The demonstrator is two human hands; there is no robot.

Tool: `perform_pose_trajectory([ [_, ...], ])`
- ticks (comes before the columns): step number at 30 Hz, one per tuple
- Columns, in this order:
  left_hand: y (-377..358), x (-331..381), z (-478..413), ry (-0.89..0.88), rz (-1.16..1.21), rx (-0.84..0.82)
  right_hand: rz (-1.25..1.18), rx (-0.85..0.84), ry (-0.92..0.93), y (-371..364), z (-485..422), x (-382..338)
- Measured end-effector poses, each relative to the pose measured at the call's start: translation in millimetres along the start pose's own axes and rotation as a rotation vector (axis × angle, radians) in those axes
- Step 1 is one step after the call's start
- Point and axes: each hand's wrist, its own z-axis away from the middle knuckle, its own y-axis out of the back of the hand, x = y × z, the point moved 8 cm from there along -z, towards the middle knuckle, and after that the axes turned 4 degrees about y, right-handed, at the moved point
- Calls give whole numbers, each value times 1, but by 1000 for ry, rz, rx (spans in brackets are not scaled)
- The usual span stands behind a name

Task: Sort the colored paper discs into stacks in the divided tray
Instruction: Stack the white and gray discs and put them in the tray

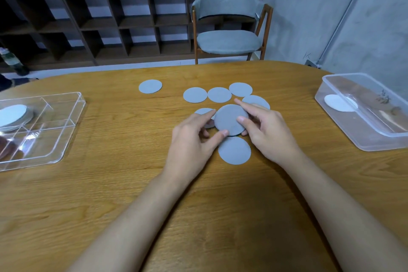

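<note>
Both hands hold a grey disc stack [229, 119] tilted just above the wooden table, mid-table. My left hand [194, 132] grips its left and lower edge with thumb and fingers. My right hand [265, 128] grips its right side, index finger stretched over the top edge. Several light grey-blue discs lie loose around it: one [234, 150] just below the hands, three [195, 94] [219, 94] [240, 89] in a row behind, one apart [150, 86] farther left. The clear divided tray [66, 121] sits at the left, with a stack of white discs [14, 115] in its far compartment.
A clear plastic tub [344, 126] at the right edge holds one white disc [340, 102]. Brownish discs [6, 147] show in the tray's near-left compartment. A grey chair [229, 28] stands behind the table, shelving beyond it.
</note>
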Motion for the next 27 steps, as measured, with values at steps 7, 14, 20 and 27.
perform_pose_trajectory([
  [7, -28, 5, 11, -135, -236, -269, 22, 112, -77, 12, -2, 16],
  [14, -20, -12, -1, 66, 16, -275, 10, 72, -135, 6, -1, 20],
  [20, -6, -25, -6, 202, 198, -108, -132, 17, -143, -4, 0, 13],
  [27, 4, -22, -3, 207, 151, 12, -143, -119, -106, -17, 3, 0],
])
